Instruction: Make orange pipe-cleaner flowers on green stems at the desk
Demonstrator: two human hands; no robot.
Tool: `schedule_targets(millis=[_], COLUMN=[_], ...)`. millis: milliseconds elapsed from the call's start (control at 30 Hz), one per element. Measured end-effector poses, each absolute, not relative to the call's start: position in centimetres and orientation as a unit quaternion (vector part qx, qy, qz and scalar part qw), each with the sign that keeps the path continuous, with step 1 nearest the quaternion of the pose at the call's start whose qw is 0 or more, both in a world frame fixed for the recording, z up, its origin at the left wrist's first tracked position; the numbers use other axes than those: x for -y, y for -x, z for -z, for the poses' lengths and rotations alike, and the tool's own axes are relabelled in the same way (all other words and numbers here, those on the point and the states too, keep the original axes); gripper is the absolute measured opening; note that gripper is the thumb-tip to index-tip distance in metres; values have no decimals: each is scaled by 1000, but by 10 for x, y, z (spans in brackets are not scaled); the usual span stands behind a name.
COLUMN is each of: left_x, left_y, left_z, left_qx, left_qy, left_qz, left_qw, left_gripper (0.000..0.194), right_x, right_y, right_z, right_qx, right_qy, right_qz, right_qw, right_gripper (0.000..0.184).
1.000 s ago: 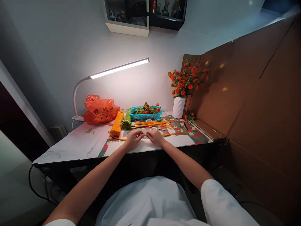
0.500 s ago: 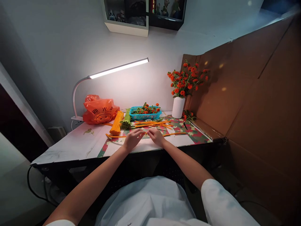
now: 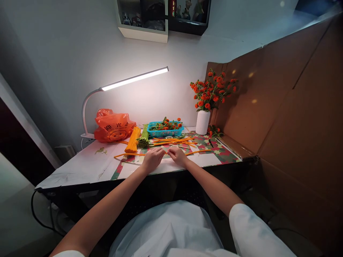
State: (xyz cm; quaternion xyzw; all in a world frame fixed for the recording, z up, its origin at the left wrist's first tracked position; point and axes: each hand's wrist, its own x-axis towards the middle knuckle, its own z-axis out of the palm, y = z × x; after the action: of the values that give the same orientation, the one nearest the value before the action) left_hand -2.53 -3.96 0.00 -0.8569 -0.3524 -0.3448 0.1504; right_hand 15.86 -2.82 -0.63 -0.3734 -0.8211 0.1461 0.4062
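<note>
My left hand (image 3: 154, 159) and my right hand (image 3: 177, 156) meet near the table's front edge, fingertips pinched close together. An orange pipe cleaner (image 3: 198, 152) runs through both hands, its ends sticking out on either side. What lies right between the fingertips is too small to make out. Just behind the hands lie loose orange pipe cleaners (image 3: 175, 140). To their left are a thick orange bundle of pipe cleaners (image 3: 133, 141) and a green bundle (image 3: 144, 136).
A blue basket (image 3: 166, 133) holds small orange flowers on green stems. Behind to the right stands a white vase (image 3: 203, 122) of orange flowers, near a cardboard wall (image 3: 281, 107). At left are an orange plastic bag (image 3: 115, 126) and a lit lamp (image 3: 136, 78).
The left end of the orange pipe cleaner has shifted left and straightened out. My fingers stay pinched at nearly the same spot.
</note>
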Motion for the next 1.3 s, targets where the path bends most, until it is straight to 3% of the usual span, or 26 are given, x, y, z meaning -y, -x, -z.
schedule_targets(millis=[167,267,367,733,967,1300], left_x=[33,31,32,41,42,44], left_y=[30,31,31,33,37,37], left_z=[2,2,3,-3,-3,-4], left_qx=[365,358,331,258,246,245], left_qy=[869,865,864,885,900,903], left_qz=[333,348,380,342,325,325], left_qw=[-13,-52,-19,184,151,137], left_gripper=[21,17,11,26,30,31], right_x=[29,29,27,24,25,23], right_y=[-158,-158,-159,-166,-167,-168], right_z=[5,6,7,3,4,5], right_qx=[845,839,817,776,731,718], right_qy=[359,358,361,318,318,307], right_qz=[-119,-141,-199,-378,-487,-520], right_qw=[377,384,403,392,357,346], right_gripper=[21,23,23,32,38,33])
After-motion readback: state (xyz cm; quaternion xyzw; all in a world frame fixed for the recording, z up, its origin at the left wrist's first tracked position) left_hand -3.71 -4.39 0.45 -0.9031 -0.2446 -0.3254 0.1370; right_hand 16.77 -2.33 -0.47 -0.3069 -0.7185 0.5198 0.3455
